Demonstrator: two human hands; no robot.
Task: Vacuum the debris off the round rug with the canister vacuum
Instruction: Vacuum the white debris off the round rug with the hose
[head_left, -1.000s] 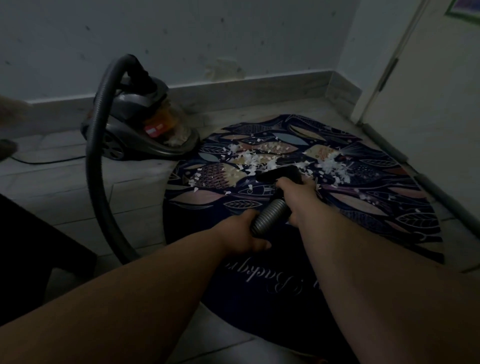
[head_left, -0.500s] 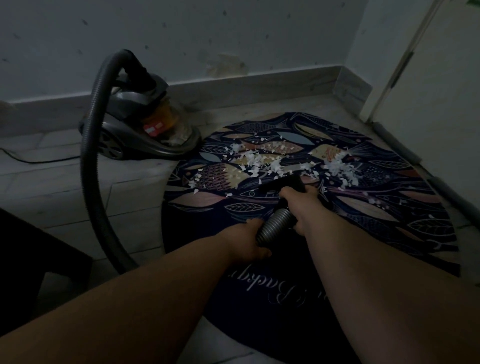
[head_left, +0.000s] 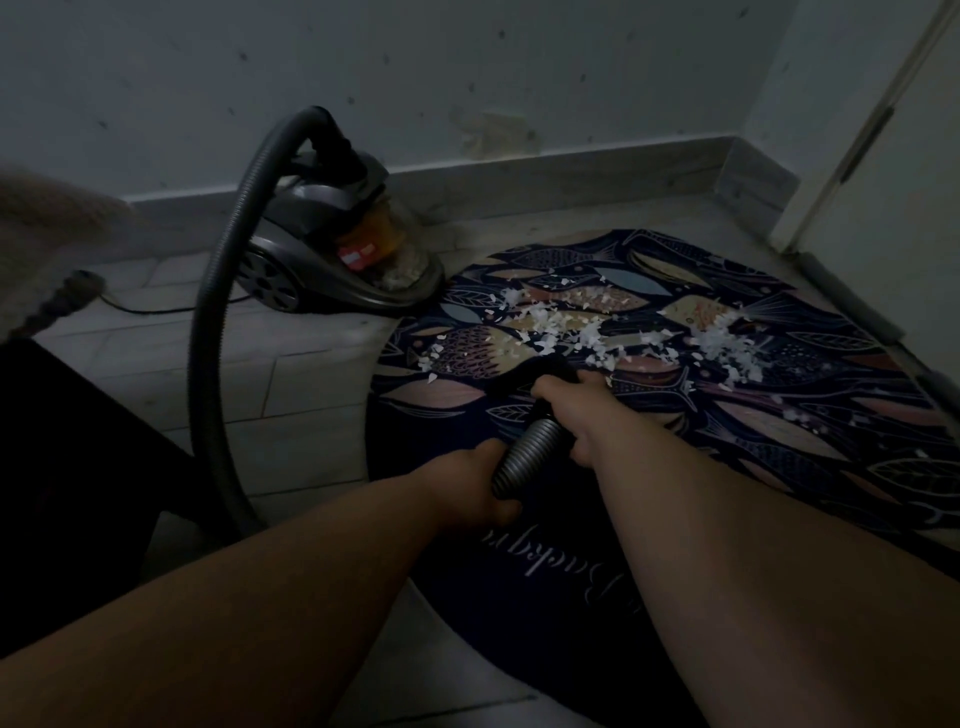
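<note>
A dark round rug (head_left: 779, 467) with a leaf and fish print lies on the tiled floor. White paper scraps (head_left: 582, 332) are strewn across its far half. The grey canister vacuum (head_left: 332, 260) stands just off the rug's far left edge. Its ribbed hose (head_left: 208, 332) arches up from the canister, loops down to the floor and comes up between my hands. My left hand (head_left: 467, 488) grips the ribbed hose end (head_left: 524, 452). My right hand (head_left: 576, 410) holds the black nozzle (head_left: 540, 371), whose mouth rests on the rug at the near edge of the scraps.
A wall with a pale skirting board (head_left: 571, 176) runs behind the vacuum. A door (head_left: 893, 156) stands at the right, with a dark strip (head_left: 852, 306) along its foot. The power cord (head_left: 150, 310) trails left. A dark object (head_left: 67, 467) fills the near left.
My hands and the nozzle have stayed on the same patch of rug at the near edge of the scraps. The view has drifted slightly; a pale blurred shape shows again at the left.
</note>
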